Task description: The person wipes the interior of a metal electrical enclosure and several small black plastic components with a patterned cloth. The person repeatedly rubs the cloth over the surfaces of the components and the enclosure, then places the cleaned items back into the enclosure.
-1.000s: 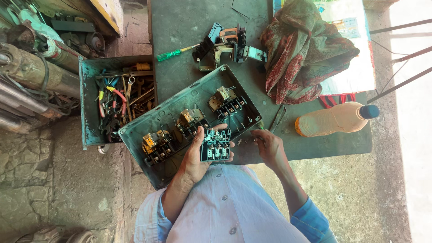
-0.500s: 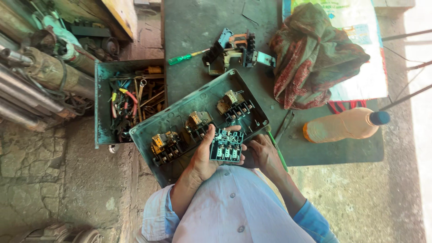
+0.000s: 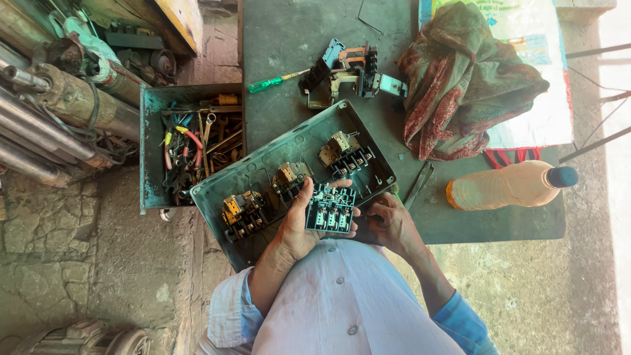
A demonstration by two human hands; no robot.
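My left hand [image 3: 303, 227] holds a small black electrical contactor block [image 3: 330, 209] with green-tinted terminals, face up, just above my lap. My right hand [image 3: 388, 222] sits right beside the block with fingers curled, pinching a thin tool at the block's right edge; the tool is mostly hidden. Both hands hover over the near corner of a green metal panel box [image 3: 263, 161] that holds three mounted contactors [image 3: 345, 152].
A green toolbox [image 3: 151, 151] full of pliers and spanners stands on the left. On the dark table lie a green-handled screwdriver [image 3: 271, 83], dismantled switch parts [image 3: 342, 71], a crumpled patterned cloth [image 3: 463, 79], tweezers [image 3: 418, 185] and an orange plastic bottle [image 3: 509, 185]. Pipes lie far left.
The view has shifted slightly, so everything sits a little further right and lower. My left hand keeps the block; my right hand has drawn in against its right edge.
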